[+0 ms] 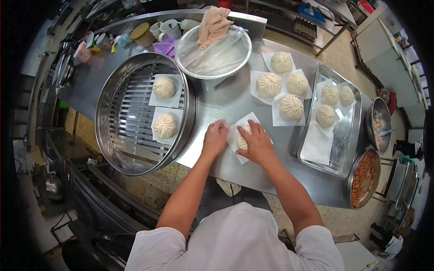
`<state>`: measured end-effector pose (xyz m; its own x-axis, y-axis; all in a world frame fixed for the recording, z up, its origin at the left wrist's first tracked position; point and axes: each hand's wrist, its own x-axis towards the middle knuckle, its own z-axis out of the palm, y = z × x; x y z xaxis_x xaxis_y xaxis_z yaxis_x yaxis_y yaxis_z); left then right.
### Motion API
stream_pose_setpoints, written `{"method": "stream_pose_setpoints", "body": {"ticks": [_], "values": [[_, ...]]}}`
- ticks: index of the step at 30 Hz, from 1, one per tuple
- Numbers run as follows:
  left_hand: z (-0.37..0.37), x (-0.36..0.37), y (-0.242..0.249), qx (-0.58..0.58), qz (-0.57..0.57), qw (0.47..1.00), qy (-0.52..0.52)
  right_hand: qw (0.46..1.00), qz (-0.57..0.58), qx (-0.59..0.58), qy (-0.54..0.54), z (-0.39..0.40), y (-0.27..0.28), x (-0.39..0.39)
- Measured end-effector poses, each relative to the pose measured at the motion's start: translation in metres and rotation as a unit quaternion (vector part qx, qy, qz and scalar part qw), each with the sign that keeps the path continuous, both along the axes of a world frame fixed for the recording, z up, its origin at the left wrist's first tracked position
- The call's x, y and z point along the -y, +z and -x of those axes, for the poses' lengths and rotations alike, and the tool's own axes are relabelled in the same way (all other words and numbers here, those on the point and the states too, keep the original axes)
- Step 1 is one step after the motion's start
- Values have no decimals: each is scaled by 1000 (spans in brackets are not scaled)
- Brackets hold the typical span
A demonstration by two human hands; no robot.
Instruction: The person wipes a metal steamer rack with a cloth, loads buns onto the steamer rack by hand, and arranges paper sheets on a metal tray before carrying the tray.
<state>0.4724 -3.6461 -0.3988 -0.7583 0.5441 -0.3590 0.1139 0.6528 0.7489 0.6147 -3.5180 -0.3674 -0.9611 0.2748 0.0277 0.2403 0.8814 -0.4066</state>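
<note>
A person in a white top stands at a steel counter [235,101], both bare arms reaching forward. The right hand [257,143] rests over a bun [242,140] that sits on a square of white paper [236,131], fingers spread and curved lightly around the dough. The left hand [215,137] lies just beside it, fingers together and flat on the counter, touching the paper's left edge.

By the look of things, the work is only partly done. To the left, a round metal steamer [181,90] holds two buns on paper squares [165,106], with most of its slatted floor still bare. Beyond the hands, four more buns on papers [282,88] wait in a cluster on the counter. To the right, a steel tray [350,135] holds three buns [332,101] at its far end and a few spare papers [318,144] at its near end.

At the near right edge, a bowl of reddish-brown minced filling [364,176] sits beside the tray; past it is a second metal bowl [379,122], whose contents are too small to make out.

Farther back, a large bowl covered with clear plastic film [217,56] has a beige cloth [213,25] draped on top. Behind it stand cups [165,29] and small clutter, too blurred to name.
</note>
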Motion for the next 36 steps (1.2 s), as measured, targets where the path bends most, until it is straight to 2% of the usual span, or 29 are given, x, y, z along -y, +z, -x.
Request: {"method": "stream_pose_setpoints", "body": {"ticks": [1,2,4,6,8,10,12,13,14,15,16,17,18,19,20,23,25,26,27,28,30,34,36], "values": [[-6,2,1,-88,19,995,-40,1000,-3,-2,4,5,-4,-4],[-9,3,-1,-88,19,995,-35,999,23,23,-22,10,-5,-6],[-14,0,-4,-185,74,975,-96,997,47,48,-45,14,-3,-6],[-16,-9,-3,-170,93,977,-93,988,80,109,-79,17,12,-4],[-20,-14,-4,-160,97,982,-23,985,85,112,-102,14,18,5],[-17,-13,-8,-160,87,983,-24,981,93,114,-124,12,17,11],[-10,-12,-28,-155,36,982,-103,981,100,82,-143,10,5,12],[-8,-13,-34,-158,37,982,-102,982,101,79,-141,8,1,11],[-9,-16,-36,74,-37,996,-27,981,109,49,-155,7,-2,9],[-12,-18,-37,302,-110,946,52,979,118,21,-167,3,-8,9],[-18,-17,-37,361,-165,915,71,980,121,21,-158,-4,-15,4],[-25,-14,-36,413,-222,878,93,979,152,-37,-132,-10,-25,-2],[-32,-14,-34,464,-277,833,119,972,186,-97,-102,-10,-31,-4],[-40,-13,-26,508,-344,778,139,973,192,-99,-86,-11,-28,-1],[-44,-14,-22,521,-376,750,157,964,224,-96,-106,-14,-16,0],[-32,11,41,539,-412,719,149,952,262,-95,-125,0,48,17],[-12,46,74,569,-473,669,66,949,268,-99,-129,19,89,39],[2,65,80,561,-447,694,59,960,243,-119,-77,35,106,54],[18,87,92,551,-467,689,57,966,217,-137,-25,53,117,73],[33,111,105,540,-487,684,57,968,214,-131,-24,71,122,95],[66,163,119,493,-483,719,81,981,156,-111,36,112,129,144],[128,255,96,409,-481,761,148,977,199,-25,76,194,108,233],[148,280,79,404,-467,767,176,977,201,-2,71,219,85,263]]}}
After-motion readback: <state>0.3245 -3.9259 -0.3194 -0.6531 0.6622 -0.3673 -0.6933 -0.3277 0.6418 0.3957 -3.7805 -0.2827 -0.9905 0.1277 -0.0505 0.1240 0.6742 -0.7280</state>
